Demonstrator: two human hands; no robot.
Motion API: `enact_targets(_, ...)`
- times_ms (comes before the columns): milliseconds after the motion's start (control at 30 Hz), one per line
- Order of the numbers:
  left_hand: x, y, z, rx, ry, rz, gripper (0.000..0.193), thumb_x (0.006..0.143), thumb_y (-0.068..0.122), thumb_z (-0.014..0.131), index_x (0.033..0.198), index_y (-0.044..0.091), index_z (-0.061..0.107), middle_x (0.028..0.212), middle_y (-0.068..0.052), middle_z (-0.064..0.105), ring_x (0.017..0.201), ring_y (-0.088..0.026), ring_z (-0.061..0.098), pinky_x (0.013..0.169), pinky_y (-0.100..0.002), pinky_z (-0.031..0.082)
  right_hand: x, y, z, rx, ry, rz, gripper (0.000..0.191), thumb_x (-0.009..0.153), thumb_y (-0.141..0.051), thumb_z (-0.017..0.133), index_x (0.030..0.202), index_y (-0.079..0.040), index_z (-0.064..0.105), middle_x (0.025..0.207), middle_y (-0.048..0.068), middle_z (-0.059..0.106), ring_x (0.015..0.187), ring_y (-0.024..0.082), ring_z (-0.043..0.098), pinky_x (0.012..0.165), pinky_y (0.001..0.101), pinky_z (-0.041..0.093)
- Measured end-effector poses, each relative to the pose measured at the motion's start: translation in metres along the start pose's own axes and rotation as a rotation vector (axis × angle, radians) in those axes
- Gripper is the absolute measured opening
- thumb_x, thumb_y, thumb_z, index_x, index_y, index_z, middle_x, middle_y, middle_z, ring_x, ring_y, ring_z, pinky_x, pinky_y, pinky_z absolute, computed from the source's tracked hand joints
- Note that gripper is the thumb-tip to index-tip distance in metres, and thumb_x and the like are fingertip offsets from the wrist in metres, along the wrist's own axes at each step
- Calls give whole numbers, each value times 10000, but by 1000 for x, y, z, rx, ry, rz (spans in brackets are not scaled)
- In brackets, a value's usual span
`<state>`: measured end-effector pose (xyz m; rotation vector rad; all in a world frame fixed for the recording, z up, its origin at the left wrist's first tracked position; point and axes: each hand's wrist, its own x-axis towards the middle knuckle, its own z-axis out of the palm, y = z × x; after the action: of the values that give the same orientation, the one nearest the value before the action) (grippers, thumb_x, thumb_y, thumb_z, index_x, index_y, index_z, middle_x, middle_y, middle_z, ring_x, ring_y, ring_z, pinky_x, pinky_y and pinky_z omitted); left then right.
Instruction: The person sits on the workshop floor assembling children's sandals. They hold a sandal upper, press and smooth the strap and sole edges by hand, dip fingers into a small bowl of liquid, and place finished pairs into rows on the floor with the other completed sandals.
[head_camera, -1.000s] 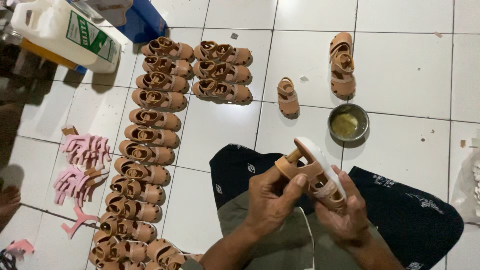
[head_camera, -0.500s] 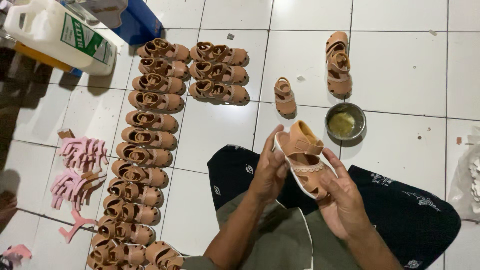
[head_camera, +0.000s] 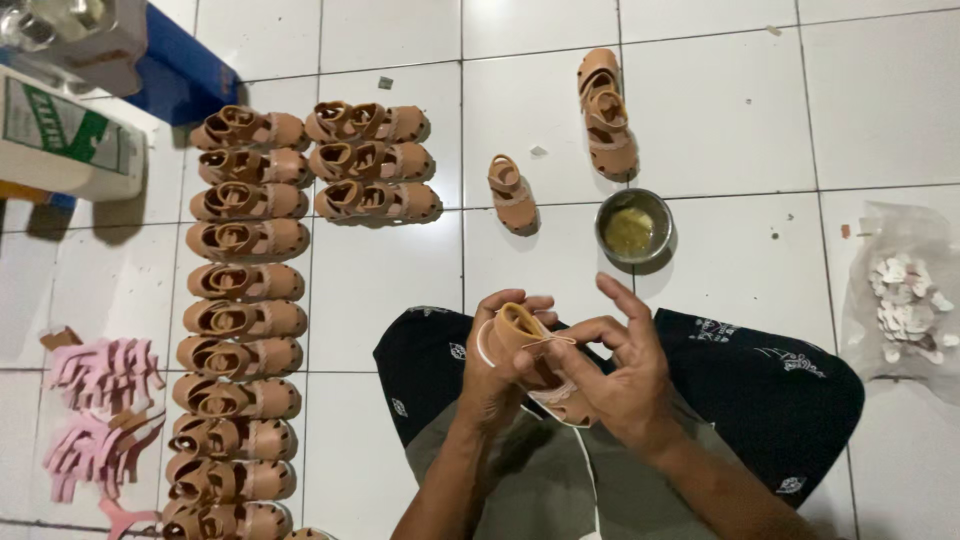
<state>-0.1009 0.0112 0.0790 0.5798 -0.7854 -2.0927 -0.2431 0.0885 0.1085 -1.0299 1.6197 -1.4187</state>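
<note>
Over my lap I hold a small tan sandal (head_camera: 522, 335) with a white-edged sole in both hands. My left hand (head_camera: 492, 372) wraps around its heel and back strap. My right hand (head_camera: 618, 372) grips the front part, fingers spread over the upper. Just beyond my hands, on the white tiled floor, stands a small metal bowl (head_camera: 634, 226) of yellowish glue. A single finished sandal (head_camera: 512, 194) lies left of the bowl.
A long column of tan sandals (head_camera: 240, 320) runs down the left, with a short second row (head_camera: 372, 162) beside it and a stacked pair (head_camera: 606, 112) far ahead. Pink sandal uppers (head_camera: 95, 410) lie at far left, a white jug (head_camera: 70, 140) top left, a bag of white pieces (head_camera: 905, 300) at right.
Both hands have drawn the sandal lower and closer to my lap and turned it. The camera view has shifted slightly.
</note>
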Motion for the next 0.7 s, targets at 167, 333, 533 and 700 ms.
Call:
enact_targets(167,7,-7,-14,-151,31,-82,623,840,221,871,1282,-11,499,1172,-192,612,1067,-302,682,942,-455,590,24,34,-33,-260,-55,-255,592,937,-176,744,1453,-31,493,1223,183,715,1151,243,699,982,348,576)
enact_targets(333,9,-14,-28,-467,21,-121,541,901,170,798,1337,35,508,1193,-164,626,1103,-270,690,1083,-477,566,105,104,-90,-1074,-31,-253,588,949,-566,628,1391,-179,614,1653,274,268,1536,469,220,1191,591,292)
enact_targets(533,14,-18,-38,-589,29,-140,480,950,243,750,1321,42,521,1169,-168,643,1067,-293,705,1035,-472,568,152,139,-92,-1377,-319,-183,725,912,-751,418,1449,-291,576,1712,187,78,1540,475,84,1210,642,139)
enact_targets(700,19,-18,-43,-537,58,-131,489,936,251,756,1315,36,533,1160,-168,642,1072,-267,695,1053,-489,563,174,134,-75,-1436,-364,-122,751,903,-798,368,1464,-326,531,1721,152,50,1564,433,31,1230,607,79)
